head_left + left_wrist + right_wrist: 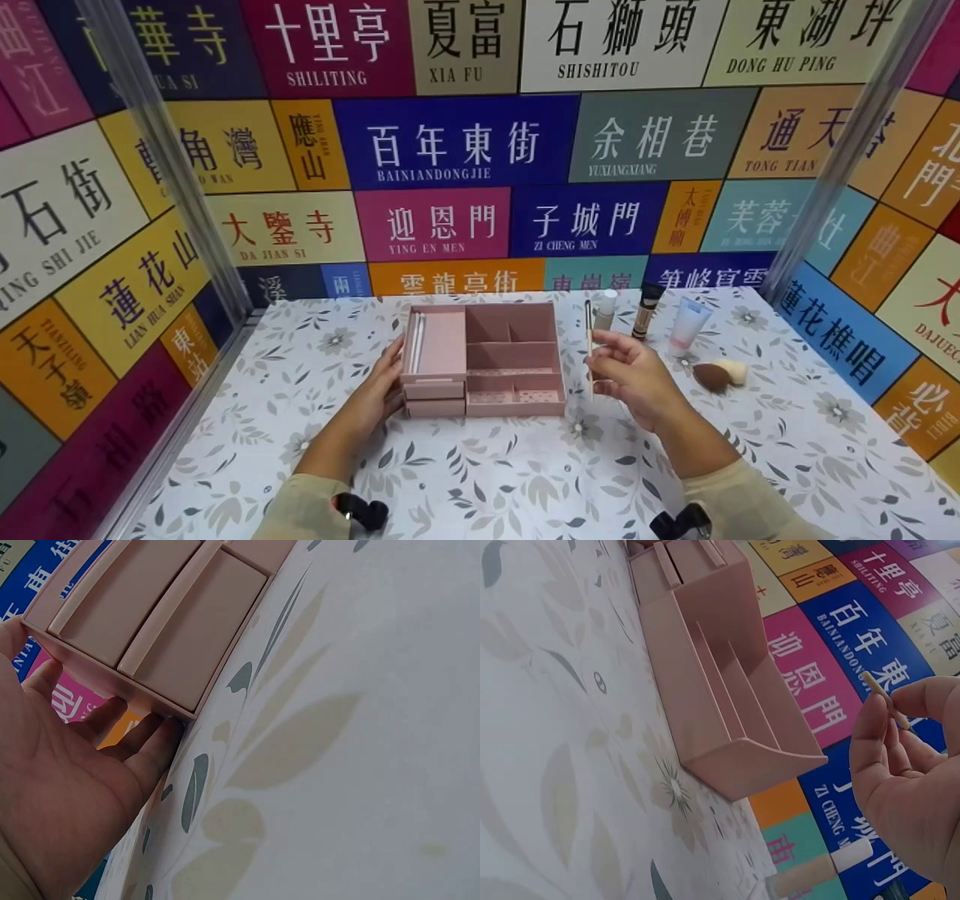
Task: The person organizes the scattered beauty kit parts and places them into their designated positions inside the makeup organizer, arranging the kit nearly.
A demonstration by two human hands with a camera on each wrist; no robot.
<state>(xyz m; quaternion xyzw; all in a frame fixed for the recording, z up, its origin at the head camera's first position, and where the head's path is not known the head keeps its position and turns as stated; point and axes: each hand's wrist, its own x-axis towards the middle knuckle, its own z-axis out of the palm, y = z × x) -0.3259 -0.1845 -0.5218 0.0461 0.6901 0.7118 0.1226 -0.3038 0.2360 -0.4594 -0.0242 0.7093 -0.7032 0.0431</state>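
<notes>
Near the worktop's [495, 480] far edge, left hand [375, 384] loose against the organizer [450, 341], the right hand [631, 373] pinched a slender stick [589, 330], apparently for stowing, needing leftward aim.

Head view downward, wrist views close, organizer [448, 346] shared

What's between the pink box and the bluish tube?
In the head view, from the box out: a stick, held in the right hand, then a white-capped bottle and a dark tube.
</notes>
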